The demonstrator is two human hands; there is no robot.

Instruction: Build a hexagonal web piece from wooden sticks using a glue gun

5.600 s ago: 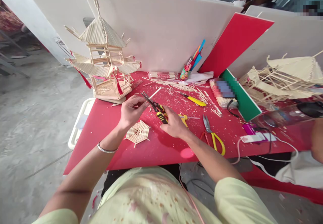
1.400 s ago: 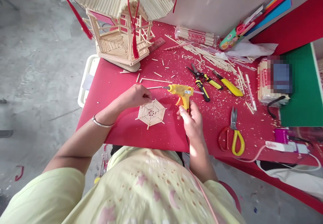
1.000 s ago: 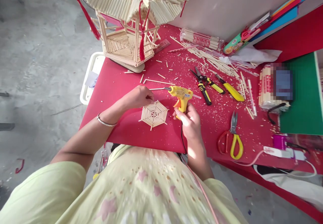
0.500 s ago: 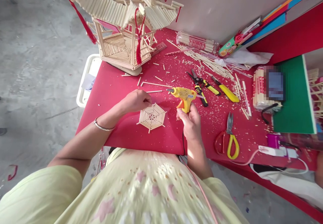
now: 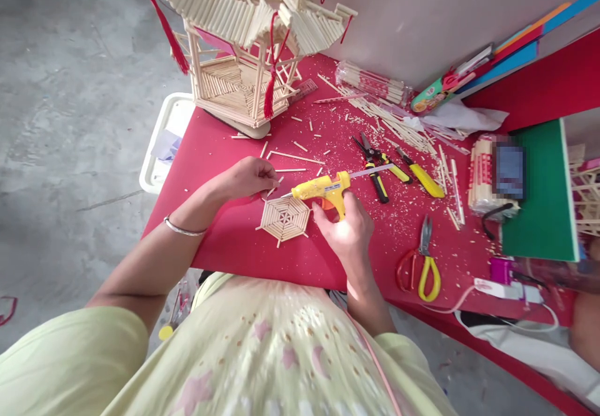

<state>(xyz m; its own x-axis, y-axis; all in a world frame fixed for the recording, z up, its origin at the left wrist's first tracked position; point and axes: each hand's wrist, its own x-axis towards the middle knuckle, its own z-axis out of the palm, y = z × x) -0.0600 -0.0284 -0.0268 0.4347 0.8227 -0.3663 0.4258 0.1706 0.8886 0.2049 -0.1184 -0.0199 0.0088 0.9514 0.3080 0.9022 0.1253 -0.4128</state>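
Hexagonal stick panel [image 5: 284, 219] lies flat on the red table [image 5: 229, 238] in the head view, seemingly placed close for easy reach. At its eleven o'clock, the left hand [image 5: 248, 178] pinches its fingertips together, apparently steadying a short stick [image 5: 280, 182], though the contact is too small to be certain. At three o'clock, the right hand [image 5: 349, 225] curls round the yellow glue gun [image 5: 313, 188], probably angled so its nozzle points toward that stick.

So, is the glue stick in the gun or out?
In, partway: a translucent glue stick juts from the rear of the glue gun, held in the right hand.
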